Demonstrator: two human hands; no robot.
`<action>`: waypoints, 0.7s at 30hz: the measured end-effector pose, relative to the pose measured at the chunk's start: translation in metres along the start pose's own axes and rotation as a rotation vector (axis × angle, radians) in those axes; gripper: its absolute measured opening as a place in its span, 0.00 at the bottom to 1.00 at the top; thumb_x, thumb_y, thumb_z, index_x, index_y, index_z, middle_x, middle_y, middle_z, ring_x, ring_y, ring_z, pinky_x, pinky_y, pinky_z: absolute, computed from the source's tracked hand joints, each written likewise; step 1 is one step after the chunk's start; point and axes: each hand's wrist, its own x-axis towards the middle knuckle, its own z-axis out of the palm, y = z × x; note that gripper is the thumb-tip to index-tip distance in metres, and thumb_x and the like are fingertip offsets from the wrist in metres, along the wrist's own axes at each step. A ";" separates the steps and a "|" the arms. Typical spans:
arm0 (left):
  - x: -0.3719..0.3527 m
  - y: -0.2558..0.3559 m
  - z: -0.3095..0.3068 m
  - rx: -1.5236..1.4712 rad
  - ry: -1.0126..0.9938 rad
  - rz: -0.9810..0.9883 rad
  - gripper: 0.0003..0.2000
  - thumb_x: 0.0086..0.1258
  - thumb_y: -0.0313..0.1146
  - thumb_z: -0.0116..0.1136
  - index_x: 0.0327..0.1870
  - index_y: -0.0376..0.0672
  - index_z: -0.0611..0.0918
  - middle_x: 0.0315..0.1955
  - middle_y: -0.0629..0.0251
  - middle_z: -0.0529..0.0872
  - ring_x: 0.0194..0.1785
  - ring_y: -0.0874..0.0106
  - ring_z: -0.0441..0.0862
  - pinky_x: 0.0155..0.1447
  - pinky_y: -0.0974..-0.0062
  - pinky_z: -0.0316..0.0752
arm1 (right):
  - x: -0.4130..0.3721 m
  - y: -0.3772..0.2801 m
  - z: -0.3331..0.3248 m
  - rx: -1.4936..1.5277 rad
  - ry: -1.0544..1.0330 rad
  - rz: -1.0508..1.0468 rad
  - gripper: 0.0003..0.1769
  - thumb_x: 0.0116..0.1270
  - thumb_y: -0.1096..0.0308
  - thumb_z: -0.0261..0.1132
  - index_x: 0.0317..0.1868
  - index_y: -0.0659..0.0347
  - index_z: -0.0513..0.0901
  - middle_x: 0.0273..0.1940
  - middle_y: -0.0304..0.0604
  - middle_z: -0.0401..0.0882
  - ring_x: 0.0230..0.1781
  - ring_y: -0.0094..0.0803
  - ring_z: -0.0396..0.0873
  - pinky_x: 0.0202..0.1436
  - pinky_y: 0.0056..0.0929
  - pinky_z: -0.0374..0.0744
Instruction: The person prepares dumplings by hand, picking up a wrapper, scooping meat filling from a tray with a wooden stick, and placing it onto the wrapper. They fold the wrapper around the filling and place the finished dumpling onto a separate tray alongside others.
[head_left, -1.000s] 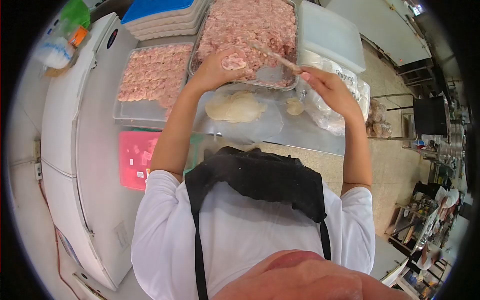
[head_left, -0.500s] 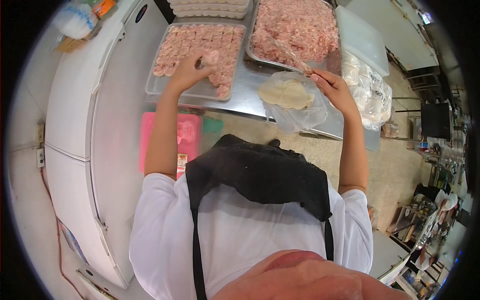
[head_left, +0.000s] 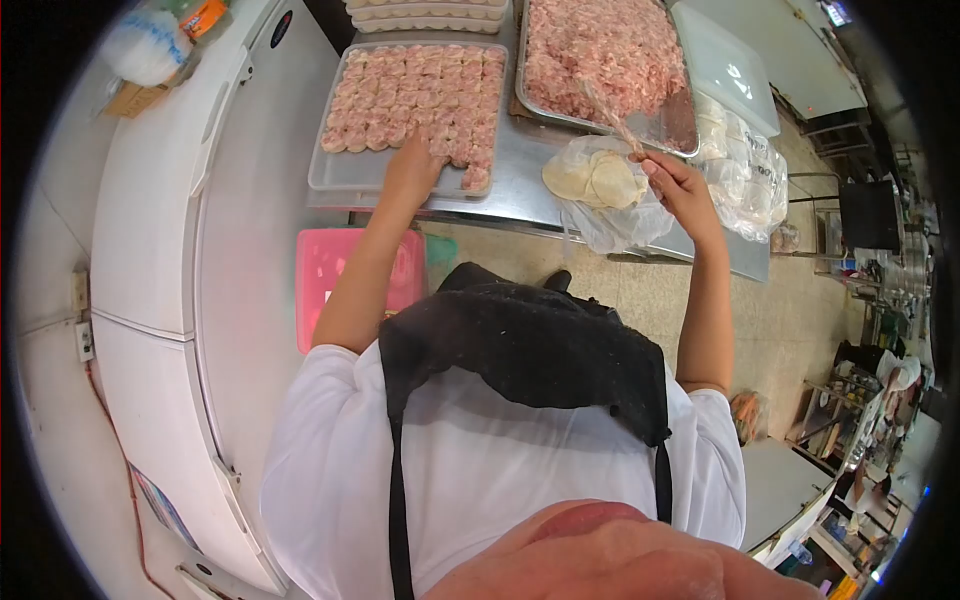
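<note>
Your dumplings [head_left: 415, 95] sit in close rows in the plastic tray [head_left: 345, 170], with the near left part of its floor bare; your left hand [head_left: 413, 170] is at the near edge of the rows, fingers pointing down among the dumplings; you cannot tell from here whether those fingertips are pinching one, since the back of the hand hides them.

Your right hand [head_left: 678, 190], well to the right of the tray, pinches the end of a stick [head_left: 615, 120] between thumb and fingers; the stick slants away from you over the near side of a pan [head_left: 672, 130] of minced meat [head_left: 600, 50], which stands just right of the tray; also right of the tray, round wrappers [head_left: 597, 180] lie on a plastic bag [head_left: 615, 228] on the metal desk [head_left: 520, 200].

Farther right of the tray are the wrapped packs [head_left: 740, 170]; stacked containers [head_left: 430, 15] stand just beyond it; a pink box [head_left: 400, 275] is nearer you than the tray; a white fridge [head_left: 265, 150] stands left of it.
</note>
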 end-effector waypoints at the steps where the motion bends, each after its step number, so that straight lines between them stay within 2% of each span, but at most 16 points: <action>1: 0.003 -0.003 0.005 -0.007 0.011 -0.002 0.31 0.58 0.33 0.62 0.61 0.27 0.66 0.58 0.37 0.72 0.58 0.47 0.74 0.60 0.60 0.70 | 0.000 0.002 0.000 0.002 -0.006 -0.006 0.16 0.72 0.59 0.59 0.51 0.60 0.83 0.20 0.23 0.61 0.19 0.12 0.57 0.22 0.15 0.55; 5: -0.001 -0.012 0.007 -0.023 0.014 0.047 0.32 0.59 0.32 0.60 0.64 0.28 0.64 0.60 0.36 0.69 0.63 0.46 0.68 0.63 0.59 0.68 | 0.006 0.004 -0.007 0.014 -0.014 0.073 0.17 0.71 0.59 0.61 0.50 0.64 0.83 0.25 0.26 0.66 0.24 0.15 0.61 0.27 0.16 0.61; 8: -0.014 0.008 -0.015 0.074 0.049 0.075 0.26 0.60 0.30 0.58 0.61 0.31 0.69 0.60 0.36 0.69 0.65 0.47 0.66 0.64 0.58 0.68 | 0.022 0.021 -0.027 -0.134 -0.004 -0.067 0.18 0.72 0.57 0.58 0.51 0.62 0.82 0.24 0.32 0.72 0.25 0.21 0.68 0.28 0.23 0.67; 11: -0.009 0.052 -0.027 0.247 0.213 0.212 0.20 0.62 0.30 0.56 0.56 0.35 0.75 0.57 0.42 0.74 0.61 0.51 0.71 0.61 0.61 0.70 | 0.038 0.025 -0.052 -0.456 0.142 -0.142 0.18 0.72 0.54 0.55 0.46 0.59 0.84 0.27 0.42 0.79 0.29 0.35 0.78 0.33 0.34 0.74; 14: 0.009 0.116 -0.015 -0.357 -0.015 0.125 0.14 0.64 0.30 0.54 0.49 0.36 0.79 0.53 0.50 0.78 0.54 0.55 0.77 0.58 0.63 0.72 | 0.060 0.028 -0.079 -1.051 0.132 -0.240 0.17 0.71 0.53 0.56 0.44 0.57 0.84 0.35 0.48 0.82 0.36 0.42 0.81 0.38 0.36 0.78; 16: 0.024 0.141 0.023 -0.320 -0.001 0.397 0.12 0.65 0.31 0.54 0.47 0.36 0.79 0.48 0.55 0.81 0.48 0.57 0.79 0.55 0.65 0.73 | 0.082 0.032 -0.088 -1.051 0.107 -0.397 0.17 0.70 0.53 0.56 0.40 0.57 0.84 0.36 0.46 0.82 0.36 0.46 0.81 0.38 0.41 0.78; 18: 0.026 0.170 0.063 -0.451 -0.183 0.388 0.10 0.63 0.31 0.59 0.43 0.39 0.81 0.42 0.60 0.81 0.49 0.60 0.79 0.56 0.65 0.72 | 0.105 0.039 -0.091 -1.044 0.090 -0.508 0.17 0.70 0.53 0.56 0.37 0.56 0.83 0.34 0.45 0.82 0.36 0.47 0.80 0.37 0.43 0.78; 21: 0.035 0.198 0.112 -0.333 -0.221 0.591 0.12 0.60 0.32 0.61 0.44 0.40 0.81 0.43 0.57 0.80 0.50 0.58 0.77 0.55 0.64 0.72 | 0.143 0.060 -0.088 -1.034 0.049 -0.587 0.19 0.70 0.51 0.54 0.33 0.55 0.82 0.30 0.46 0.81 0.35 0.45 0.80 0.37 0.43 0.78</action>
